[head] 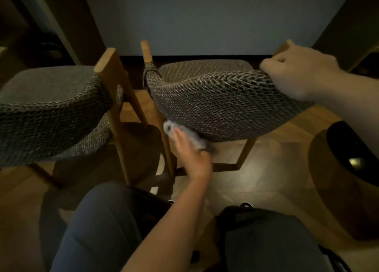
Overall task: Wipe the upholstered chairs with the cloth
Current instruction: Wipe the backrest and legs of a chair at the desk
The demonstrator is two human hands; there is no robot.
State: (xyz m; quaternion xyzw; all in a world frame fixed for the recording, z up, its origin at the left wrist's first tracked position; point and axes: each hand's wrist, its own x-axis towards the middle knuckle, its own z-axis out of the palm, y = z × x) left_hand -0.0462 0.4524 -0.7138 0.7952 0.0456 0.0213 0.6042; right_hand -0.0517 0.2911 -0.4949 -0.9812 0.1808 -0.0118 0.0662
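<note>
The left hand (191, 154) presses the cloth (184, 135) flat-fingered, it seems, at the chair backrest (221, 105)'s lower left corner, fabric stretching rightward toward the clenched right hand (297, 74)

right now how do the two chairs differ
The right chair is being worked on: the left hand presses the cloth to the lower edge of its backrest, and the right hand grips its top corner. The left chair is untouched by either hand. The right chair shows its whole backrest; the left chair is cut off by the frame edge. Both share the same woven grey fabric and light wooden frames.
</note>
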